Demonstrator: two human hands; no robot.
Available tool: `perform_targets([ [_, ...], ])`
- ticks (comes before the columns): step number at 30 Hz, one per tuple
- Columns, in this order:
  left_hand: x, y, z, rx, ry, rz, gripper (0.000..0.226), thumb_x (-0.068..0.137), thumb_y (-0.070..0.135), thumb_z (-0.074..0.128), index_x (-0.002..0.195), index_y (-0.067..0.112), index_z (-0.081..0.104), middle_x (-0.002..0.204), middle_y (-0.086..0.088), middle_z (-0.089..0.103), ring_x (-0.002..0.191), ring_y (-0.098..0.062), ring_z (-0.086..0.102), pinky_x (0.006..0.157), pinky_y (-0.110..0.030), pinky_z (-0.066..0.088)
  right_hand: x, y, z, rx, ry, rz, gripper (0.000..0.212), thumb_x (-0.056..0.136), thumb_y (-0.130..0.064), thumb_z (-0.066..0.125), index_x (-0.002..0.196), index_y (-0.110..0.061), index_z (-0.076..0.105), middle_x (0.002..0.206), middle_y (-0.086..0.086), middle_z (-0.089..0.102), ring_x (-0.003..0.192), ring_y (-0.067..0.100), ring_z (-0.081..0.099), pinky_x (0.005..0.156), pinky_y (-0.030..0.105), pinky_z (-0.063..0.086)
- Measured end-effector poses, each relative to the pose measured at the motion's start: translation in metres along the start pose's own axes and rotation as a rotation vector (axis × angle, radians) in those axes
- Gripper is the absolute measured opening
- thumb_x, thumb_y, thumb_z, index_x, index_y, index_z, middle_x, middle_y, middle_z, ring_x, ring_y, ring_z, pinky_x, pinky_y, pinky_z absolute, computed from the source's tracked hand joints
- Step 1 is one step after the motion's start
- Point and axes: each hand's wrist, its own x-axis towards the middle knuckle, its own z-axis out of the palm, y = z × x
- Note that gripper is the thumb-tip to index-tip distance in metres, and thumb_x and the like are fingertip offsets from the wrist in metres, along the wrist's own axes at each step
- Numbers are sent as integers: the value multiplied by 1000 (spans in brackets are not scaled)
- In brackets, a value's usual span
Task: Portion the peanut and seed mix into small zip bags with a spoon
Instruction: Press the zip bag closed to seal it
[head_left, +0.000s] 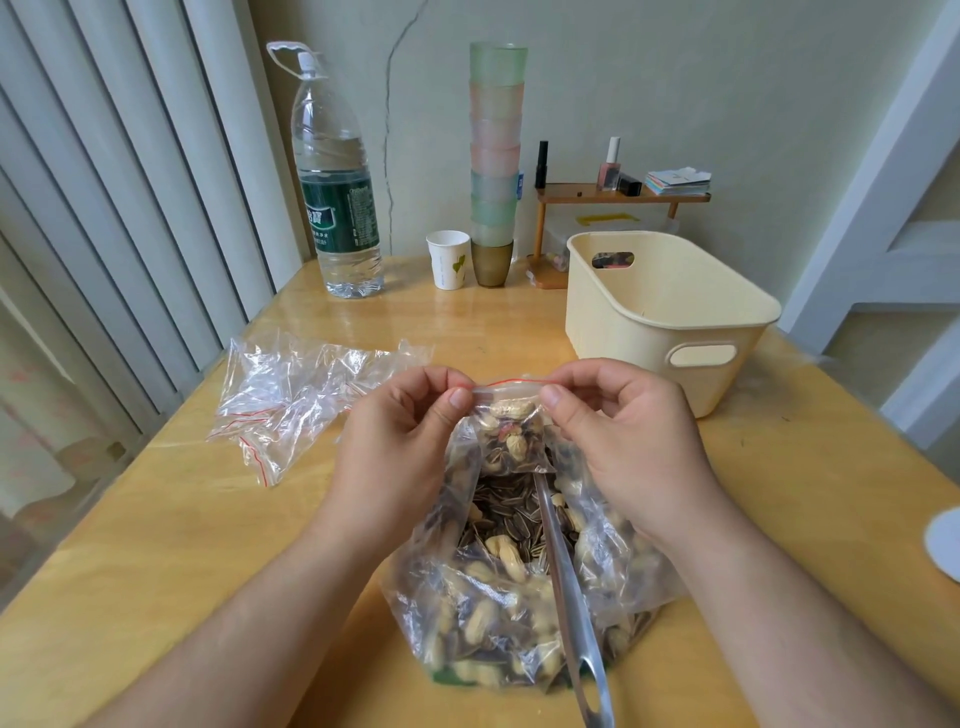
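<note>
Nearest, a big bag (498, 613) of peanuts and striped seeds sits open by the table's (171, 525) front edge, a spoon (563, 587) lying in it with its handle jutting over the near rim. Just above its mouth, both hands hold a small filled zip bag (511, 431) by the red-lined top: the left hand (400, 441) pinches the left corner between thumb and forefinger, the right hand (618, 431) pinches the right corner likewise, other fingers curled. Left of the hands, spare bags (296, 395) lie crumpled near the table's left edge, with bare wood around them. Right and just beyond the hands stands a cream basket (675, 312), close to the right edge. Farther back, by the wall, stand a water bottle (335, 182), a paper cup (448, 258), a tall cup stack (496, 156) and a small shelf (618, 195).
</note>
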Motion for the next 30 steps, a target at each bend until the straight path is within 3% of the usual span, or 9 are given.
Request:
perform_targets([
  [4,1,-5,-1,68,30,13,10,98,26,69,90,26,74,83,3,74,85,-19,66,93,-59,54,-2,-1,1,-79,-10,-49,21,91,-14,78,85,-33,74,81,-16,74,75,1,64,74,16,51],
  [9,0,-5,3,82,37,10,10,93,34,63,90,31,72,82,8,72,85,-20,66,94,-62,53,-2,2,4,-94,-25,-56,18,93,-15,76,85,-30,72,82,-15,72,78,4,64,77,18,51],
  [12,-1,-6,5,43,34,-5,9,93,33,65,89,31,72,84,7,74,87,-16,68,97,-56,55,-2,2,5,3,-42,-7,15,93,-13,76,87,-26,74,86,-9,74,85,17,67,81,24,54],
  [15,-2,-6,6,3,36,-4,13,101,20,68,90,24,72,82,8,74,84,-13,67,91,-44,54,-2,2,6,16,-58,1,14,93,-14,76,89,-27,75,86,-10,74,86,12,67,83,23,54],
  [18,-3,-3,6,-25,32,-14,13,102,11,65,93,16,72,84,4,75,84,-13,68,89,-42,54,-2,2,5,5,-61,-9,11,93,-15,77,90,-26,75,86,-12,74,84,8,66,81,22,53],
  [25,-5,4,8,-127,2,-46,8,100,14,66,102,9,72,91,-5,78,92,-16,73,93,-36,56,-1,4,6,-29,-43,-68,15,96,-18,73,84,-27,71,77,-16,68,76,3,60,76,18,48],
  [30,-5,7,11,-265,-54,-94,31,88,23,72,109,0,72,92,-11,77,94,-22,72,100,-42,57,-2,4,5,83,-52,-30,13,98,-13,71,89,-23,72,75,-13,67,75,6,60,73,21,49],
])
